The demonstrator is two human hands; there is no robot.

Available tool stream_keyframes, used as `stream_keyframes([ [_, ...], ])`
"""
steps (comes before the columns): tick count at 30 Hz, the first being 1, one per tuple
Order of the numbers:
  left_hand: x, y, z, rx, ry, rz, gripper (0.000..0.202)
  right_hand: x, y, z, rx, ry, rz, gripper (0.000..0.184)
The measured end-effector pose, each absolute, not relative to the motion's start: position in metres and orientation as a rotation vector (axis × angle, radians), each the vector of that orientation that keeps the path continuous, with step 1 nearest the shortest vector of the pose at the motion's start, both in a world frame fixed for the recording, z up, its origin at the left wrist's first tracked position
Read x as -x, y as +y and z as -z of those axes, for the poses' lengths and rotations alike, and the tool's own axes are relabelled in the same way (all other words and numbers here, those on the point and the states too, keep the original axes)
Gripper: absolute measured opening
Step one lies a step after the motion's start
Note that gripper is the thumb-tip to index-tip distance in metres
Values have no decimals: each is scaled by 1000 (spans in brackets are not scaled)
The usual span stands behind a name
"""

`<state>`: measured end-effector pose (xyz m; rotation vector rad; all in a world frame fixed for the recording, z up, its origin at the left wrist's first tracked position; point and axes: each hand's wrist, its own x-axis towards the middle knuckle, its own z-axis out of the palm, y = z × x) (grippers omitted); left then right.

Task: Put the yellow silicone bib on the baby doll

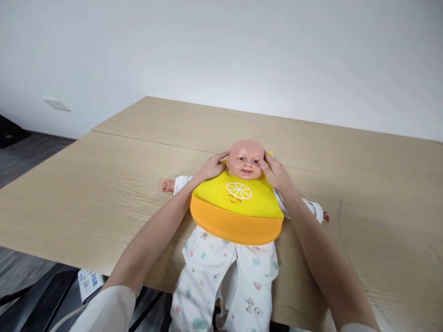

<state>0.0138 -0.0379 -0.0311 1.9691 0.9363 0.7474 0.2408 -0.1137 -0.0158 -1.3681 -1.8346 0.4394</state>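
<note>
A baby doll [244,159] lies on its back on a light wooden table [104,193], dressed in a white patterned romper [228,276]. A yellow and orange silicone bib [238,207] with a lemon print covers its chest. My left hand [211,168] rests beside the doll's head on the left, fingers curled at the bib's neck strap. My right hand [273,173] is on the other side of the head, fingers closed at the strap near the doll's cheek. The strap ends behind the neck are hidden.
The doll's legs hang over the table's near edge. A white wall [221,50] stands behind the table. Dark floor and a dark chair part with a labelled tag [89,281] show at lower left.
</note>
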Motion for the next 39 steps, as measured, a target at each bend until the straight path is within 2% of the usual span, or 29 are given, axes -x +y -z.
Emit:
stream_keyframes([
  [6,-14,-39,31,-1985,973,-718,52,-239,-110,24,1373,-1665,-672,46],
  [20,-15,-45,24,-2048,1067,-623,48,-235,-111,24,1463,-1574,-748,49],
  [26,-14,-48,18,-2102,1171,-509,52,-231,-113,21,1469,-1524,-808,49],
  [31,-14,-47,16,-2135,1118,-440,46,-229,-112,21,1456,-1528,-781,48],
  [39,-13,-34,30,-2042,1159,-516,51,-235,-105,26,1463,-1457,-608,37],
])
